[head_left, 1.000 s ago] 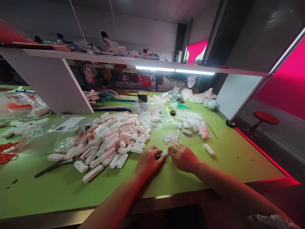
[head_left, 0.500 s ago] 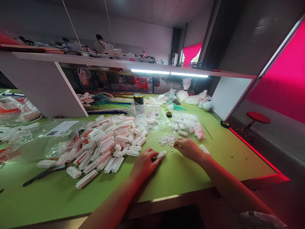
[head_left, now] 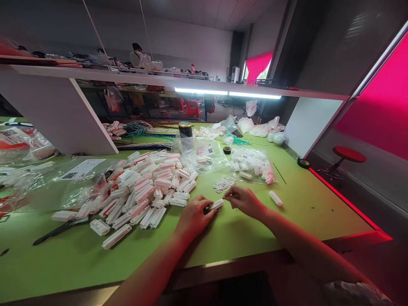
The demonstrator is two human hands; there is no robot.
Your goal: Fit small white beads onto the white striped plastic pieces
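Note:
My left hand (head_left: 196, 214) is closed on a white plastic connector housing (head_left: 217, 204), held low over the green table between thumb and fingers. Close to that housing's right end, my right hand (head_left: 244, 200) has its fingertips pinched together; whatever lies between them is too small to make out. Just behind the right hand is a small heap of tiny white pieces (head_left: 224, 184). A large pile of white connector housings (head_left: 149, 182) spreads to the left of my left hand. One single housing (head_left: 276, 198) lies to the right of my right wrist.
Clear bags with labels (head_left: 210, 155) and a bag of white parts (head_left: 251, 161) lie behind the heap. Black tape rolls (head_left: 227, 150) and a dark can (head_left: 185, 129) stand farther back. Scissors or a dark-handled tool (head_left: 52, 233) lies left. A shelf (head_left: 204, 85) crosses above the table.
My right hand has moved left and toward me, from the edge of the small white pieces to the housing's end. The left hand still grips the housing in about the same place.

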